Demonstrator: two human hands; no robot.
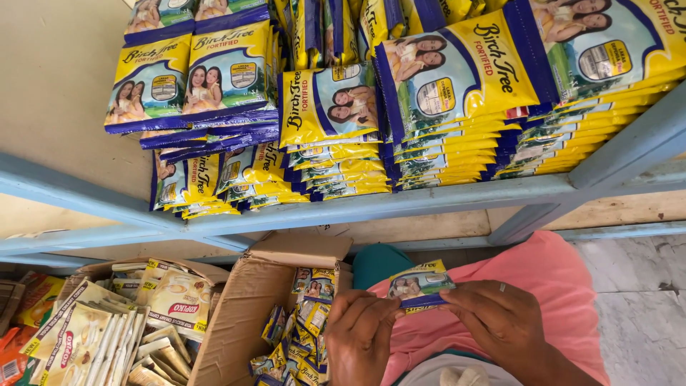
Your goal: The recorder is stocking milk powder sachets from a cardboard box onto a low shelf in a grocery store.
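Head view shows a small stack of yellow-and-blue sachets (420, 284) low in the frame, right of centre, above a pink lap (543, 286). The left hand (361, 332) pinches its near left edge and the right hand (504, 325) grips its lower right edge, both closed on it. The thin stack could fan apart and slip, judging by the light fingertip hold. At upper centre, leaning piles of sachets (336, 143) on the blue shelf (400, 204) overhang its front rail and might slide off if bumped. An open cardboard box (243, 314) at lower centre hides most of its contents. Cream packets (107, 329) at lower left are cut off by the frame edge.
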